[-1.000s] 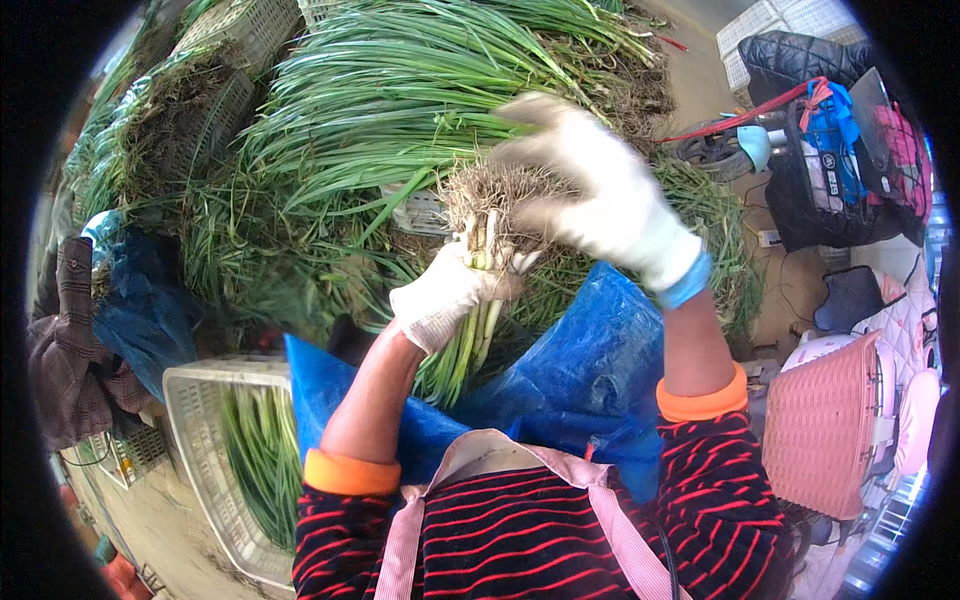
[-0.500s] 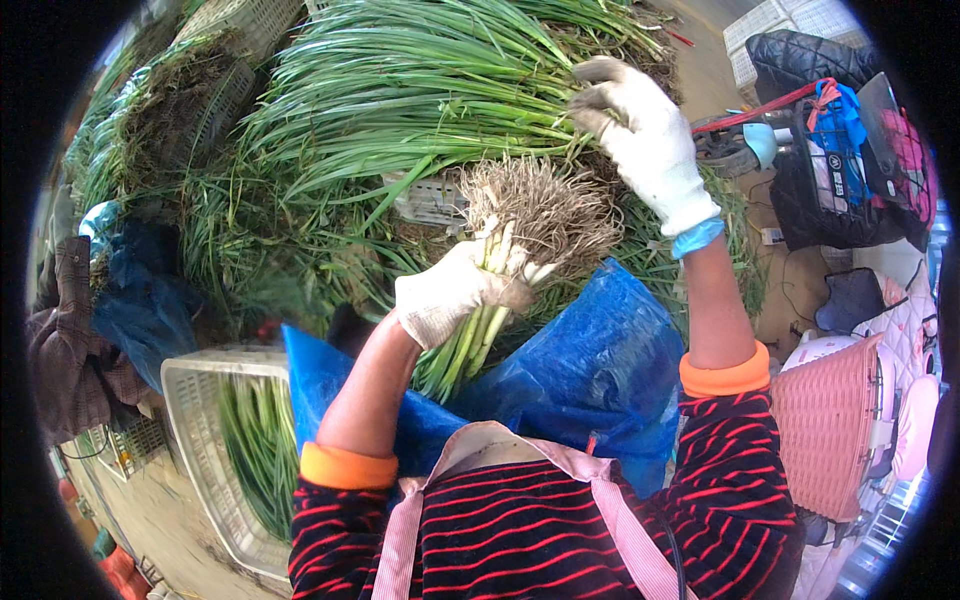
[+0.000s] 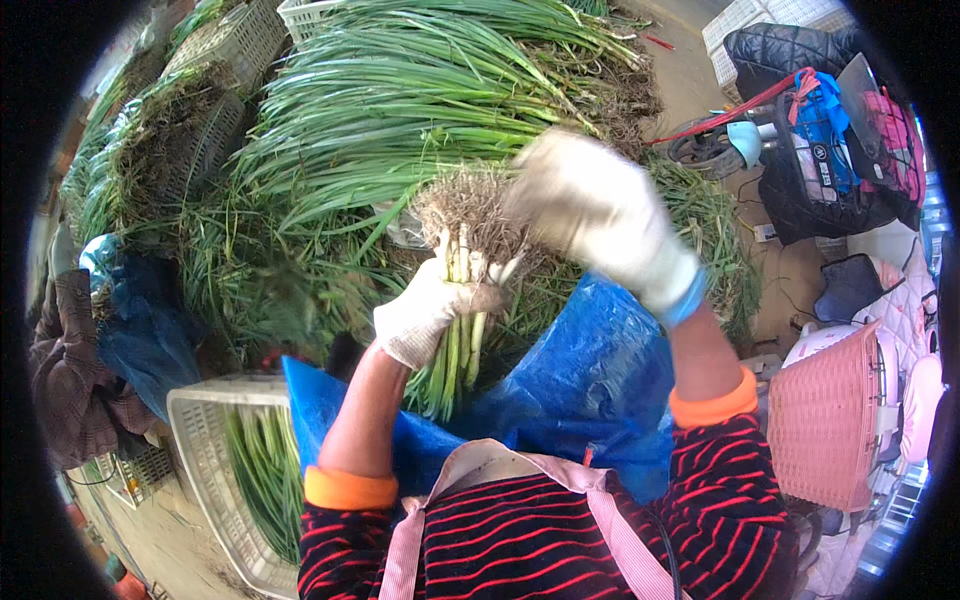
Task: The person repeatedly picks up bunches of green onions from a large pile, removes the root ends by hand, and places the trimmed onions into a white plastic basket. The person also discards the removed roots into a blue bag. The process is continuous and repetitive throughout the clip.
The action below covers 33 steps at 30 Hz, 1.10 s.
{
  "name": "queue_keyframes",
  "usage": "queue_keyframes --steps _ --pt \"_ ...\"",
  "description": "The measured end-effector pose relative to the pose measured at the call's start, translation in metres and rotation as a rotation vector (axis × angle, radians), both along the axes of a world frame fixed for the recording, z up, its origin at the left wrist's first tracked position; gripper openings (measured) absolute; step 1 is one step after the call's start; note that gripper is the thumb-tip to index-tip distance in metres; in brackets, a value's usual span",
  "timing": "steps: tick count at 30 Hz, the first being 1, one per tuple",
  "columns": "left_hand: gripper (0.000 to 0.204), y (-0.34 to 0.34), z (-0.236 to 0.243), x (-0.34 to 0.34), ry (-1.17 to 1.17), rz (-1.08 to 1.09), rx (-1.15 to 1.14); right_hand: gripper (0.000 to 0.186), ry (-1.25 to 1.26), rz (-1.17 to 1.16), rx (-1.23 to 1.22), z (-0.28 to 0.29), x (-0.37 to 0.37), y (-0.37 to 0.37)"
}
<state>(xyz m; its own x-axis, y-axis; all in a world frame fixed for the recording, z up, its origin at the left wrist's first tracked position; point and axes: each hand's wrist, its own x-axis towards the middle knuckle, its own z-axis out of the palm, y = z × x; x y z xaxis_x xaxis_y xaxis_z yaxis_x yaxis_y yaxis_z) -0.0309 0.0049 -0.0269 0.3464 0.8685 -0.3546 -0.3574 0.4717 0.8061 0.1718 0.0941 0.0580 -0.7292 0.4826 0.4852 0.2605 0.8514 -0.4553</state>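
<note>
My left hand (image 3: pixel 422 308), in a white glove, is closed round the white stalks of a bunch of green onions (image 3: pixel 462 350). The bunch's tangled brown roots (image 3: pixel 462 205) point up and away from me, and its green leaves hang down toward my lap. At the right side of the roots is my right hand (image 3: pixel 600 220), also gloved in white. Motion smears its fingers, so whether it touches or grips the roots does not show. Beyond both hands lies a large heap of green onions (image 3: pixel 400 110), leaves to the left and roots to the right.
Blue plastic sheeting (image 3: pixel 590 375) covers my lap. A white plastic crate (image 3: pixel 195 450) holding green onions stands at my left. Loose leaves litter the ground (image 3: pixel 270 270). To the right are a pink basket (image 3: pixel 825 430) and a dark bag (image 3: pixel 800 200). More crates (image 3: pixel 235 45) stand far left.
My right hand has come down and left from the heap to the roots of the held bunch. My left hand and the bunch have shifted slightly left, and the bunch is more upright.
</note>
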Motion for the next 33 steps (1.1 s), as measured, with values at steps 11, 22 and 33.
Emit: queue_keyframes --steps 11,22,33 --pt "0.025 0.003 -0.006 0.002 0.064 0.006 -0.02 0.028 -0.021 -0.326 -0.062 -0.006 0.024 0.015" --pt "0.023 -0.002 -0.013 0.012 -0.002 -0.046 0.065 0.03 0.091 -0.344 -0.114 -0.036 0.001 -0.004" --pt "0.023 -0.021 0.017 0.013 -0.109 0.155 -0.08 0.029 -0.004 -0.786 -0.246 -0.042 0.007 0.075"
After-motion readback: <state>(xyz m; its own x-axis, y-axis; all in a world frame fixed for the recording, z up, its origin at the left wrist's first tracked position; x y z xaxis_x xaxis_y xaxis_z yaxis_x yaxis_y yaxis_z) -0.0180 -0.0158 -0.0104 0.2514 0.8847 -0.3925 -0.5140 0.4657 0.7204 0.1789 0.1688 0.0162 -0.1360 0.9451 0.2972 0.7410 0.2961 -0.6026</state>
